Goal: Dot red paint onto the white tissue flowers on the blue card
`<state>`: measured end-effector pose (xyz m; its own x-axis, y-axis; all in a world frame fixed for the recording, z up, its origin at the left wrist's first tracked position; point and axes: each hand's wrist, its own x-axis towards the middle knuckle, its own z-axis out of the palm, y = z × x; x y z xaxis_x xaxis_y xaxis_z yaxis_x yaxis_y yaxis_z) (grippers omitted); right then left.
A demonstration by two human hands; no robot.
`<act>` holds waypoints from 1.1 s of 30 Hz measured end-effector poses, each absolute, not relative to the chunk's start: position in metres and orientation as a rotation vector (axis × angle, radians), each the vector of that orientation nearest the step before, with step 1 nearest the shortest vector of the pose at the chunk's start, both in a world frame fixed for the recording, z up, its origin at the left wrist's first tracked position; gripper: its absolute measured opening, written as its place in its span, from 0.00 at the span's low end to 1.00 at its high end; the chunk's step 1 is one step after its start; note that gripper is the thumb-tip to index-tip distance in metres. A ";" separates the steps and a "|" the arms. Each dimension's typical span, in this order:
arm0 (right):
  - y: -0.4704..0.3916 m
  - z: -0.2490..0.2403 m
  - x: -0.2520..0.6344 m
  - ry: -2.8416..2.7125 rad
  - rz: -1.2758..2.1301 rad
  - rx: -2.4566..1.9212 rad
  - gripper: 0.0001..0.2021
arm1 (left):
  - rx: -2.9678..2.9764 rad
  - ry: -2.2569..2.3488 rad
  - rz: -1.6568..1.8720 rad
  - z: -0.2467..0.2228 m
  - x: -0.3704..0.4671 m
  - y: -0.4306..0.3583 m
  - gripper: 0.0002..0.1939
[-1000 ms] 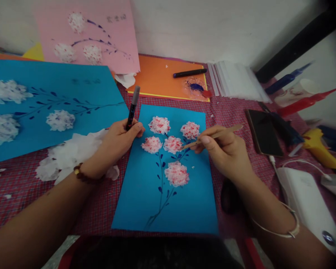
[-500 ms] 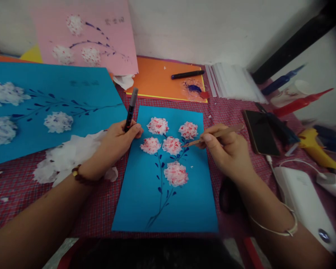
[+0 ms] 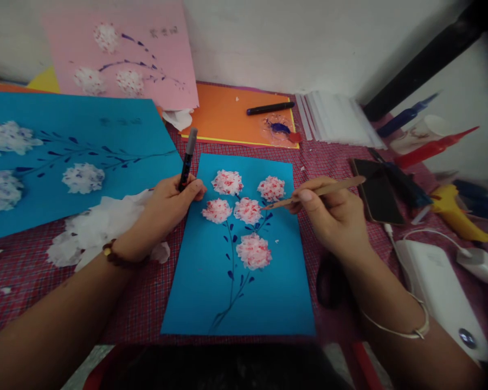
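Note:
A blue sheet of card [image 3: 276, 303] lies in front of me, bearing several red-flecked white paper flowers [image 3: 254, 251] and dark painted stems with small leaves. My right hand [image 3: 329, 216] pinches a flat wooden stick [image 3: 337, 185], whose tip is at the card beside the middle flower, near the upper leaves. Closed around a black marker with a grey cap [image 3: 188, 157], my left hand [image 3: 174, 203] rests at the card's left edge. The marker stands nearly upright.
Crumpled white paper [image 3: 101, 227] lies left, below a larger blue flower picture [image 3: 117, 111]. Behind are a pink picture [image 3: 162, 70] and orange card [image 3: 223, 114] with blue and red paint. On the right are a phone [image 3: 376, 195], power bank [image 3: 439, 292] and yellow glue gun [image 3: 457, 211].
The wooden stick has tilted slightly flatter, its tip shifting a little up and left. My left hand keeps its hold on the marker, and the whole view has drifted slightly.

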<state>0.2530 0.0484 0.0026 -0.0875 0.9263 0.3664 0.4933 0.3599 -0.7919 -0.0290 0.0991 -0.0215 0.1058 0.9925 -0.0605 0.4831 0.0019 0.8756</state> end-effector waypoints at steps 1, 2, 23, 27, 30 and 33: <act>0.048 0.003 0.254 -1.687 0.604 -1.271 0.07 | 1.597 1.483 0.815 -0.021 -0.029 0.099 0.15; 0.047 0.004 0.254 -1.660 0.607 -1.275 0.07 | 1.601 1.482 0.817 -0.020 -0.028 0.099 0.15; 0.050 -0.002 0.250 -1.783 0.651 -1.275 0.08 | 1.571 1.501 0.805 -0.016 -0.026 0.097 0.14; 0.048 0.002 0.251 -1.748 0.622 -1.279 0.07 | 1.569 1.495 0.803 -0.016 -0.027 0.098 0.15; 0.048 0.003 0.253 -1.668 0.533 -1.305 0.06 | 1.577 1.502 0.805 -0.015 -0.026 0.097 0.14; 0.050 0.001 0.252 -1.687 0.537 -1.301 0.06 | 1.593 1.509 0.793 -0.014 -0.026 0.097 0.15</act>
